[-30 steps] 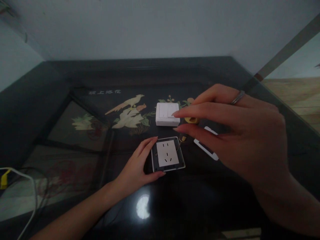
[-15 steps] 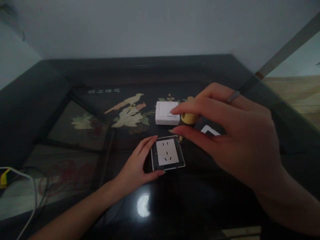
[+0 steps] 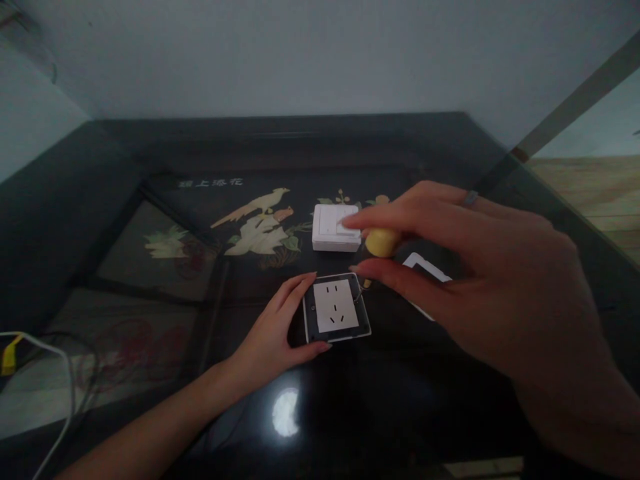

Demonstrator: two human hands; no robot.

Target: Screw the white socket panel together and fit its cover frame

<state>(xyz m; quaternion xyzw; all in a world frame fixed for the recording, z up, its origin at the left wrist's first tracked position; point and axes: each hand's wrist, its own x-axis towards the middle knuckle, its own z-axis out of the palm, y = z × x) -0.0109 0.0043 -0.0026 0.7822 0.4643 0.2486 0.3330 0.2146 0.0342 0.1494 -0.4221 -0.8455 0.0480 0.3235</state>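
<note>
My left hand grips the left side of a wall socket, fingers at its far edge and thumb at its near edge. The socket lies face up, its dark inner frame exposed around the white face. My right hand is curled around the yellow handle of a screwdriver, with the index finger and thumb tips apart. The screwdriver slants down behind the thumb, and its thin shaft reaches the socket's right edge. Just beyond the socket sits a white switch box.
A white cover frame lies partly behind my right hand. The dark glossy table has a bird-and-flower picture under its surface. A white cable and a yellow piece are at the left edge. A wall stands behind.
My right hand and the screwdriver handle have shifted slightly right and down, showing more of the white cover frame. My left hand still holds the socket in place.
</note>
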